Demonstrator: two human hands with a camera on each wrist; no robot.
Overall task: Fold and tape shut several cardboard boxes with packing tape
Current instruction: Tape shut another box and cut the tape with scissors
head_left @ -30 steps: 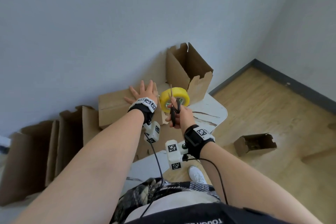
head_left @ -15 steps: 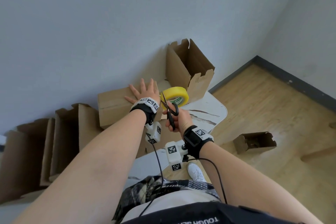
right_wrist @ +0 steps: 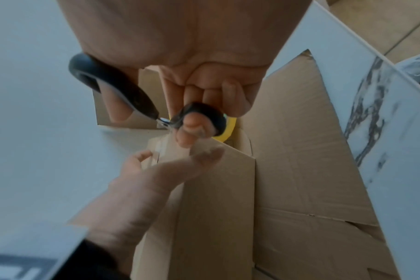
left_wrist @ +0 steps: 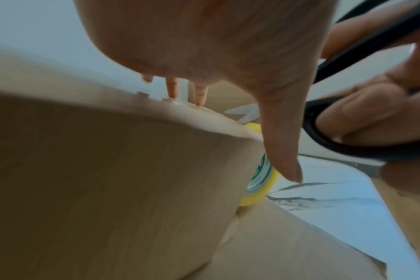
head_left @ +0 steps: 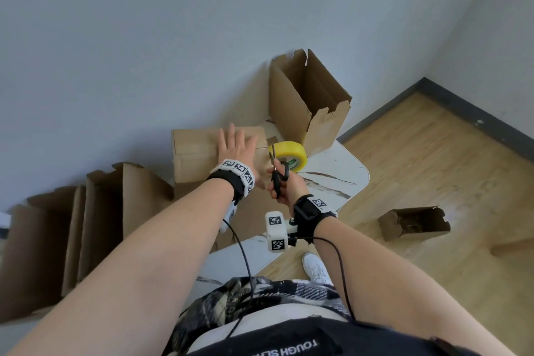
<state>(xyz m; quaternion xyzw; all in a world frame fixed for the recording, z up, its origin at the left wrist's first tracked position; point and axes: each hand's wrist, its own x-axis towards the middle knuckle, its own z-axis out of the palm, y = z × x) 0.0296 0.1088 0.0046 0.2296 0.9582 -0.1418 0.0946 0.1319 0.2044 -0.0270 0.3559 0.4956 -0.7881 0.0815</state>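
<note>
A closed brown cardboard box lies on the white marbled table. My left hand presses flat on its top, fingers straight; the thumb hangs over the box's right edge. My right hand grips black scissors by the handles, blades pointing up beside that edge. The yellow tape roll stands just behind the scissors, against the box. In the right wrist view fingers pass through the scissor handles, with the tape roll beyond and the left hand below.
An open, upright box stands behind the tape roll by the wall. Several unfolded boxes stand at the left. Flattened cardboard lies under the closed box. A small open box lies on the wooden floor to the right.
The right hand has brought the scissors down and left from in front of the tape roll to the box's right edge. The left hand stays flat on the box.
</note>
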